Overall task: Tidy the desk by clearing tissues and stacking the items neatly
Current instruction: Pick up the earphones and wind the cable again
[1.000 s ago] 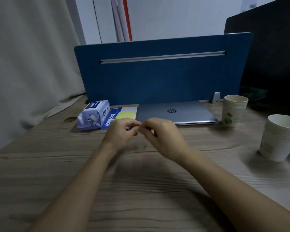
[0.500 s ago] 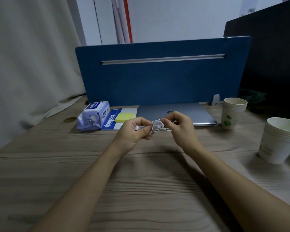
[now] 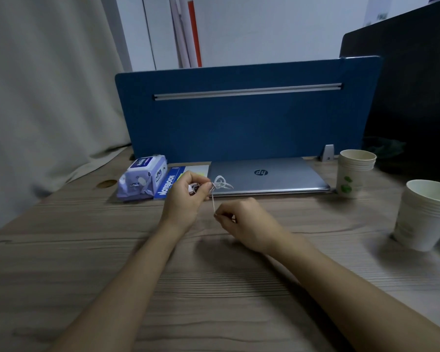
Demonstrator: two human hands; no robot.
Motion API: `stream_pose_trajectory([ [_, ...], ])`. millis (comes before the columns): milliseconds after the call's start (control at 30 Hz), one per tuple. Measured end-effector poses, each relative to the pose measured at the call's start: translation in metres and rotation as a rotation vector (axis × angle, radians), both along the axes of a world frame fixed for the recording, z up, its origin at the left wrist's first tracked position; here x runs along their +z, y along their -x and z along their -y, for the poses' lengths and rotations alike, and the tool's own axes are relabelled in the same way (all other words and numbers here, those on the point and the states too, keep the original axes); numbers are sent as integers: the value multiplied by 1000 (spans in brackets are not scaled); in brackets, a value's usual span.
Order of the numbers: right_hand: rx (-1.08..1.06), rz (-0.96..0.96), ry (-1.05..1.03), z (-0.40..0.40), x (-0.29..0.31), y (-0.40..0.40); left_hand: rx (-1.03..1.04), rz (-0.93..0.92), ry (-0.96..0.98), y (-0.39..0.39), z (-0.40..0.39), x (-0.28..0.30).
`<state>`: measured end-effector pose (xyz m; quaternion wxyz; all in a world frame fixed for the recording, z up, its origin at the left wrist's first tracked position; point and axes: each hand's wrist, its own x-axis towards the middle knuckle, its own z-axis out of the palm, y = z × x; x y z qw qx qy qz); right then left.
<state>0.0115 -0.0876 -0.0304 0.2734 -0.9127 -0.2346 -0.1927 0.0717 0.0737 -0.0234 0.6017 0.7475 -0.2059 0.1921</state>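
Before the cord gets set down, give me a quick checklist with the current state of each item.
1. Left hand pinches the coiled thin white cord: ok.
2. Right hand pinches the cord's free end: ok.
3. Cord fully wound: not ok, a strand runs between the hands.
4. Closed silver laptop lid bare for stacking: ok.
5. Loose tissues on the wooden desk: cannot tell, none seen.

Desk (image 3: 61, 262): wood grain, under my arms, dimly lit.
Divider (image 3: 239, 128): blue panel at my far edge (grey rail across it).
Curtain (image 3: 41, 85): beige, left.
Wall (image 3: 264, 29): white, behind.
Partition (image 3: 412, 97): dark, far right.
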Motion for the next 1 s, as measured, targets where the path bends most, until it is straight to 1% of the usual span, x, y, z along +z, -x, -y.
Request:
stream_pose_trajectory([
  [100, 16, 197, 128, -8, 10, 10, 84, 77, -184, 0, -6, -1],
  [200, 0, 344, 125, -4, 21, 16, 74, 85, -286, 1, -8, 0],
  [267, -31, 391, 87, 3, 27, 16, -22, 50, -300, 3, -9, 2],
  [333, -69, 383, 31, 11, 31, 13, -132, -9, -342, 6, -10, 3],
  [400, -121, 379, -71, 19, 33, 7, -237, -78, -378, 8, -8, 4],
  [433, -147, 371, -128, 24, 33, 5, -302, -116, -365, 10, -7, 4],
  [500, -183, 327, -241, 32, 32, -1, -444, -195, -298, 14, -4, 5],
  [600, -204, 222, -441, 43, 27, -9, -600, -250, -211, 18, 0, 8],
  [667, -209, 129, -536, 46, 21, -14, -650, -260, -91, 18, 0, 11],
  [733, -214, 16, -563, 45, 12, -19, -671, -275, 44, 16, 0, 11],
  [800, -189, -97, -512, 39, 3, -21, -646, -297, 181, 14, 0, 10],
  [833, -168, -135, -471, 35, -1, -21, -601, -301, 250, 12, 0, 8],
  [900, -137, -137, -398, 26, -6, -20, -476, -295, 373, 6, 1, 6],
  [1000, -110, -79, -286, 13, -6, -14, -264, -268, 440, 0, 3, 5],
])
